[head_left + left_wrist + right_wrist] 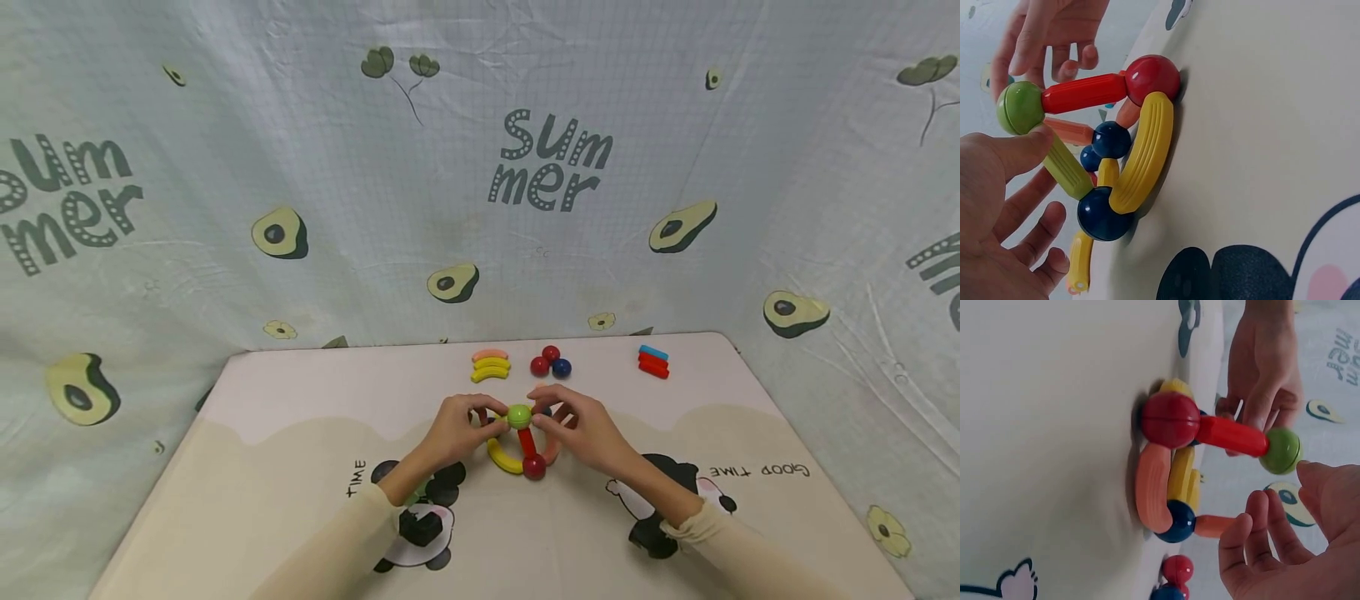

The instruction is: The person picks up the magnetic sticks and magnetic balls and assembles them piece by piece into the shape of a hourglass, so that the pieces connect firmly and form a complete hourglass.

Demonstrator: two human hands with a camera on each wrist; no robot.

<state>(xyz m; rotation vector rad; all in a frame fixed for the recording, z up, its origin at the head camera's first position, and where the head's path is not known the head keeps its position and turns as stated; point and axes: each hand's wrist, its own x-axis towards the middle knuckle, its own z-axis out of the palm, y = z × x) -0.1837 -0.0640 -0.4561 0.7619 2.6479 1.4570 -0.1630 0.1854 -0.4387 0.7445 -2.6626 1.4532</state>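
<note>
A small pyramid of toy building rods and balls stands on the table. At its top is a green ball [519, 417], where a red rod [528, 443], a salmon rod [1213, 526] and a yellow-green rod [1067, 167] come together. Its base has a red ball [534, 467] and two dark blue balls, one blue ball [1105, 214] near the left hand, linked by a curved yellow rod [1147, 156], a curved salmon rod [1154, 487] and another yellow one. My left hand [459, 429] pinches the green ball from the left. From the right, my right hand [585, 429] pinches it too; its other fingers are loosely bent.
Behind the pyramid lie curved yellow rods [491, 370] with a curved salmon rod [490, 355]. Beside them are red balls [551, 353] and a blue ball [561, 368]. Farther right, red rods [653, 365] lie by a blue rod [654, 352]. A printed curtain [360, 183] hangs behind the table.
</note>
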